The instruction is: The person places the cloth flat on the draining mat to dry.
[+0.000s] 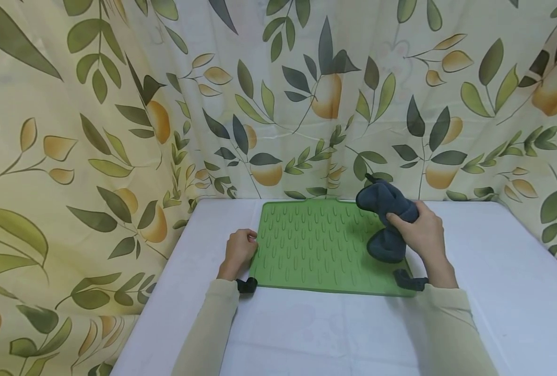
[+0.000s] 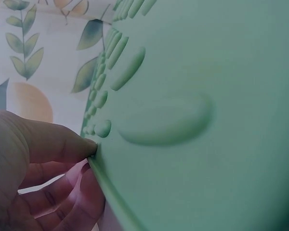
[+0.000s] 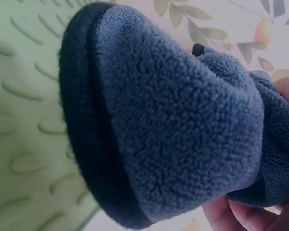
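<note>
A green mat [image 1: 306,245] with rows of raised oval ridges lies on the table. At its left edge is my left hand [image 1: 241,246]; in the left wrist view the thumb [image 2: 62,144] is on the mat's rim with the fingers curled below, pinching it. My right hand [image 1: 426,232] grips a bunched dark blue towel [image 1: 386,209] over the mat's right part. In the right wrist view the towel [image 3: 183,120] shows fluffy pile and a darker bound edge, with fingers wrapped around its gathered middle. A small dark loop sticks out at its top.
The table [image 1: 287,329] has a white cover. Behind it and on the left hangs a curtain [image 1: 278,104] printed with leaves and orange fruit. A black camera mount [image 1: 247,285] sits at the left wrist and another mount [image 1: 410,281] at the right.
</note>
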Demonstrator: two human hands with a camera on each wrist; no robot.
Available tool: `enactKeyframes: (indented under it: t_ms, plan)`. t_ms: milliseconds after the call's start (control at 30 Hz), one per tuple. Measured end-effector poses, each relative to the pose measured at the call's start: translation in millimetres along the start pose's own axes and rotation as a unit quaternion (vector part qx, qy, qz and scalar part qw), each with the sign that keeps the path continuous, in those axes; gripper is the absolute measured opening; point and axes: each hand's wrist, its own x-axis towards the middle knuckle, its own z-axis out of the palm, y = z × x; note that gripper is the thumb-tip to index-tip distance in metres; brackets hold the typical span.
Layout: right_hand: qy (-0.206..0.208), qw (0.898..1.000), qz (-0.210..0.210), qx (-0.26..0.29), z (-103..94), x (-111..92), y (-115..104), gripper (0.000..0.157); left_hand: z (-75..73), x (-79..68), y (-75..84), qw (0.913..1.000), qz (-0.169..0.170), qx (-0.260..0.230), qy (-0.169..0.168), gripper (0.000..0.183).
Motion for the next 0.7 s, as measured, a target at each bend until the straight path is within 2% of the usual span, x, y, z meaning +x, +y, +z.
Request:
enactKeyframes:
  t_ms: [433, 700]
  plan:
    - [0.001, 0.999, -0.053, 0.008, 27.0, -8, -17, 0.062, 0.7, -1.0, -0.1, 1.0000, 0.005, -0.001, 0.005, 0.030]
    - [-0.029, 0.997, -0.069, 0.010, 47.1, -11, -26, 0.064, 0.7, -1.5, 1.0, 1.0000, 0.005, 0.002, 0.007, 0.029]
